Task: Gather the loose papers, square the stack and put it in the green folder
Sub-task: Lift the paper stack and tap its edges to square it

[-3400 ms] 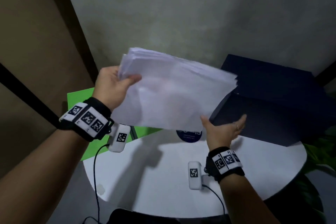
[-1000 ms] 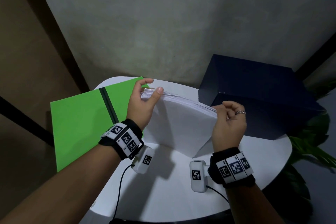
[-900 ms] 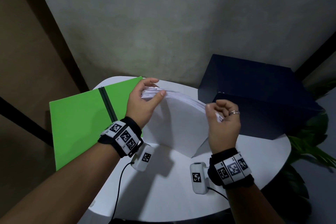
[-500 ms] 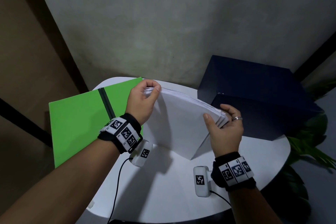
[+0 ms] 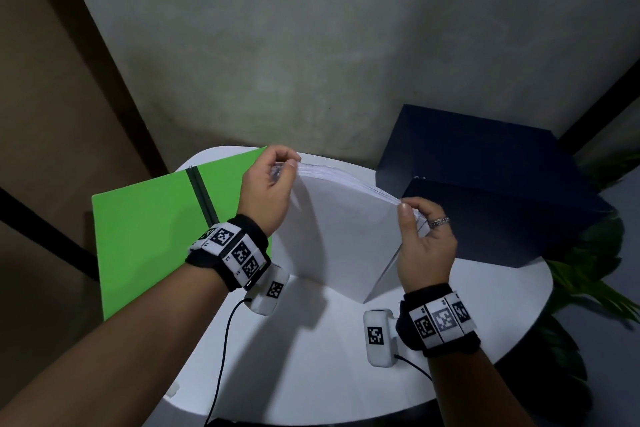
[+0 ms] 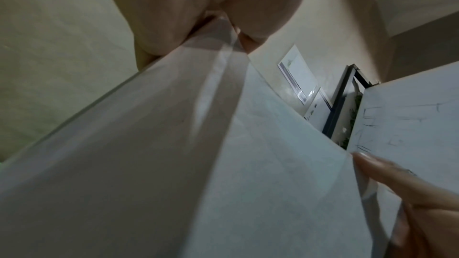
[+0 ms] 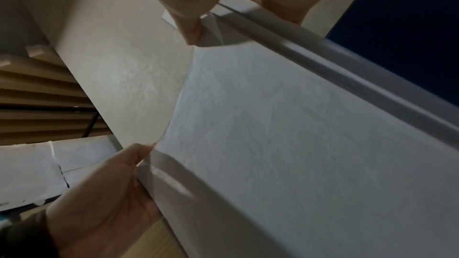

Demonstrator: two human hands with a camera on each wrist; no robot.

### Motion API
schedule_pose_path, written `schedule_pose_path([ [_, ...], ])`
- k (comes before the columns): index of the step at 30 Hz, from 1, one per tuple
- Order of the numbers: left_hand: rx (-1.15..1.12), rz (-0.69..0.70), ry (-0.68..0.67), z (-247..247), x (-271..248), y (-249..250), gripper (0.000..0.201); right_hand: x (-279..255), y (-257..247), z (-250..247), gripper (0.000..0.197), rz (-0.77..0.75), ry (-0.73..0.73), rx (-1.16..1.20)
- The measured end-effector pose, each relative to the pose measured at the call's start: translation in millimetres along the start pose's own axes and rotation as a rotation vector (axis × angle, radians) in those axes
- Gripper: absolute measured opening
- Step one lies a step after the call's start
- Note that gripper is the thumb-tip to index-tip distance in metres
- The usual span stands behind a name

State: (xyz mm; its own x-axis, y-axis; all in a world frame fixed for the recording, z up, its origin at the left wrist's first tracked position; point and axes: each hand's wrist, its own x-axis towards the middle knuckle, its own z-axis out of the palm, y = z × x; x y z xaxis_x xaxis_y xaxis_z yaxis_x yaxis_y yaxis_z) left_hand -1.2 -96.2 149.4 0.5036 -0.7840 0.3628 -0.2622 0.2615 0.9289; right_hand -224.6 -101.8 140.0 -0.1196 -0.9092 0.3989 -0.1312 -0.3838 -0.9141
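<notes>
**While both hands steady it, the paper stack stands on edge beside the green folder**

Where the person stands at the round white worktop point(image 5: 311, 350), the paper stack point(image 5: 341, 232) is held upright, its bottom edge resting on the surface and its top edge sloping down from left to right. The left hand point(image 5: 266, 191) pinches the upper left corner of the sheets, thumb on the near face and fingers point(image 5: 289, 158) curled over the top edge. The right hand point(image 5: 424, 239) grips the upper right corner in the same way, thumb pressed to the near face, the other fingers wrapped behind; a ring shows on one of them. From the left wrist view the thumb and fingers close on the paper's edge, and the right hand's thumb lies flat against the sheet lower down. From the right wrist view the stack's thickness shows as a grey band along its side edge, the sheets lying close together.

Just to the left of the stack lies the green folder point(image 5: 149, 236), closed and flat, with a dark elastic band point(image 5: 202, 194) across it; part of it hangs past the worktop's rim. A dark blue box point(image 5: 485, 191) sits at the right rear, near the right hand. Green leaves point(image 5: 588, 274) show beyond the worktop's right edge. Both wrists wear black bands with patterned markers.
</notes>
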Motion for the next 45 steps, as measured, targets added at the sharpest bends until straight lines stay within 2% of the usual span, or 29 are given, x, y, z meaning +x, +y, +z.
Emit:
schedule_pose_path([
  [3, 0.015, 0.017, -0.003, 2, 1, 2, 0.006, 2, 2, 2, 0.012, -0.060, 0.004, -0.047],
  [5, 0.039, -0.007, 0.012, 4, 3, 1, 0.007, 2, 4, 1, 0.015, -0.080, 0.002, -0.099],
  [8, 0.019, -0.054, 0.024, 6, 6, -1, 0.015, 1, 4, 1, 0.022, -0.076, 0.020, -0.138],
  [10, -0.039, -0.089, 0.043, 6, 7, 2, 0.024, -1, 4, 3, 0.019, -0.057, 0.046, -0.112],
  [12, -0.065, -0.115, 0.058, 8, 7, 6, 0.024, -2, 2, 7, 0.017, -0.021, 0.080, -0.050],
  [13, -0.065, -0.118, 0.058, 8, 6, 7, 0.020, -1, 0, 8, 0.021, 0.013, 0.087, 0.004],
  [15, -0.109, -0.116, 0.012, 5, 6, 4, 0.014, 1, 2, 7, 0.041, 0.115, 0.060, 0.130],
  [17, -0.153, -0.128, -0.118, -4, 7, -4, 0.032, 3, 9, 1, 0.062, 0.229, 0.022, 0.198],
  [18, -0.147, -0.158, -0.187, -9, 6, -9, 0.044, 4, 14, -1, 0.062, 0.283, 0.002, 0.189],
  [19, -0.142, -0.198, -0.241, -12, 5, -12, 0.048, 5, 18, -2, 0.054, 0.327, -0.025, 0.162],
  [20, -0.116, -0.225, -0.276, -14, 5, -14, 0.043, 6, 20, -2, 0.043, 0.360, -0.052, 0.143],
  [21, -0.080, -0.221, -0.283, -15, 4, -15, 0.034, 6, 21, -2, 0.034, 0.379, -0.073, 0.148],
  [23, -0.082, -0.179, -0.260, -19, 4, -13, 0.023, 10, 18, -5, 0.029, 0.360, -0.081, 0.187],
  [25, -0.155, -0.162, -0.239, -24, 3, -12, 0.029, 13, 11, -12, 0.031, 0.297, -0.097, 0.186],
  [28, -0.112, -0.191, -0.344, -30, -7, -20, 0.054, 9, 10, -14, 0.049, 0.233, -0.200, 0.070],
  [30, -0.093, -0.222, -0.367, -30, -15, -23, 0.060, 6, 10, -12, 0.056, 0.246, -0.215, 0.044],
  [33, -0.087, -0.251, -0.309, -28, -15, -24, 0.049, 6, 12, -6, 0.050, 0.259, -0.192, 0.101],
  [36, -0.071, -0.221, -0.264, -24, -15, -18, 0.030, 4, 10, -1, 0.024, 0.268, -0.180, 0.128],
  [39, -0.106, -0.177, -0.241, -25, -19, -14, 0.027, 3, 6, -3, 0.021, 0.219, -0.124, 0.127],
  [43, -0.139, -0.207, -0.245, -31, -32, -23, 0.054, 0, 5, -4, 0.022, 0.214, -0.125, 0.177],
  [45, -0.162, -0.207, -0.195, -28, -36, -24, 0.060, 0, 5, 2, 0.013, 0.230, -0.058, 0.179],
])
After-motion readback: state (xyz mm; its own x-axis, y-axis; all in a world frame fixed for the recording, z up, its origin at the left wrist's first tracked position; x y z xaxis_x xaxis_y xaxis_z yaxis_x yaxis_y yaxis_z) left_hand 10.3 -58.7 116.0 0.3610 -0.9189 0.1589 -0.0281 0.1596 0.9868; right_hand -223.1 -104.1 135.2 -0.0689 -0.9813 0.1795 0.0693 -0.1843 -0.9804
